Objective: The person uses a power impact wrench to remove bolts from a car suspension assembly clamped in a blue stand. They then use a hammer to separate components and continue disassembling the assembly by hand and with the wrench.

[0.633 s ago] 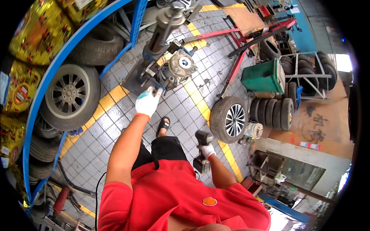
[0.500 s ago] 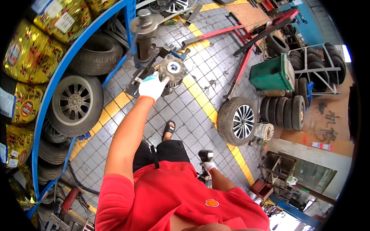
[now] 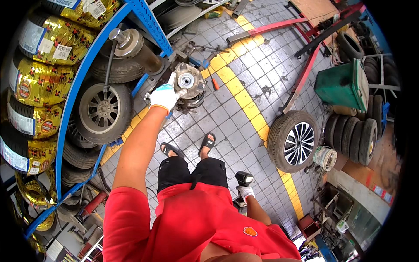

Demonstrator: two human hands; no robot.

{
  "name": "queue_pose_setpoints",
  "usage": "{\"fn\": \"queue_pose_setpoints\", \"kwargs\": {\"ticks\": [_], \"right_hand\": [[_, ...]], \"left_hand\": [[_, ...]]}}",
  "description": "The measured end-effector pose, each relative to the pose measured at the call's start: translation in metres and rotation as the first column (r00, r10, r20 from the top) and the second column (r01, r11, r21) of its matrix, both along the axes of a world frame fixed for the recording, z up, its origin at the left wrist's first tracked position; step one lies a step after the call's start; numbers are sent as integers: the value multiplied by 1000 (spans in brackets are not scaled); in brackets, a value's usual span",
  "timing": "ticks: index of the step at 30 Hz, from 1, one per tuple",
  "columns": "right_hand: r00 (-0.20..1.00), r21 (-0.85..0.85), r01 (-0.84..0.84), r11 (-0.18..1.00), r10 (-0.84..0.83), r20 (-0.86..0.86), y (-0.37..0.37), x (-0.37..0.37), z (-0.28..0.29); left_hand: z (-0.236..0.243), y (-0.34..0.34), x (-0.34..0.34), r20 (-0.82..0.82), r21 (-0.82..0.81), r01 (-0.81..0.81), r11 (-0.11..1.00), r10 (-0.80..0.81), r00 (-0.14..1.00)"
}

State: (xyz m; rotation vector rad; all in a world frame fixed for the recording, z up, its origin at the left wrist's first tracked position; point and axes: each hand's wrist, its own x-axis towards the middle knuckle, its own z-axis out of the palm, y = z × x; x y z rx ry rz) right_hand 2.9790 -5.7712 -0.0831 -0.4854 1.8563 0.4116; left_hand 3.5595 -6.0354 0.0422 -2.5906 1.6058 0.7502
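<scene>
My left hand (image 3: 165, 97), in a white glove with an orange cuff, reaches forward and grips the near left edge of a round metal mount (image 3: 194, 75) with a hole in its middle. Its thumb and forefinger spread along the rim. Dark curved parts, perhaps spring coils, show under the mount. The mount sits at a stand with a thick steel cylinder (image 3: 146, 60). Low at my right side, my gloved right hand (image 3: 245, 192) is closed around the handle of a cordless impact wrench (image 3: 244, 178). The lower part of that tool is partly hidden.
A blue rack (image 3: 70, 100) with gold-wrapped tyres (image 3: 52, 83) stands on the left. A red-handled screwdriver (image 3: 215, 84) lies beyond the mount. To the right are a wheel (image 3: 293, 140), a bucket (image 3: 324, 158), a green bin (image 3: 341, 86) and red lift arms (image 3: 301, 78).
The view has shifted, so floor objects on the right appear farther right, and both my feet now show. My left hand stays on the mount, and my right hand keeps the impact wrench low.
</scene>
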Motion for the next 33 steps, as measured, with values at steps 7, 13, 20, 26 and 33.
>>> {"fn": "queue_pose_setpoints", "kwargs": {"ticks": [7, 13, 20, 26, 33], "right_hand": [[978, -265, -175, 948, 197, 60, -69, 20, -20], [906, -424, -310, 851, 399, 138, -164, 91, 31], [845, -843, -37, 537, 467, 260, -280, 255, 76], [802, -826, 265, 497, 363, 475, -359, 400, 93], [709, -856, -340, 390, 705, 39, -369, 408, 111]], "left_hand": [[-28, 10, 2, -22, -24, -13, 1000, 13, 1000], [-34, 11, 6, -36, 3, 5, 1000, -5, 999], [-18, 9, 6, -22, 100, 25, 995, -23, 999], [-19, 12, 12, -44, 115, 43, 992, -38, 998], [-22, 21, 13, -159, 105, 23, 994, -6, 987]]}}
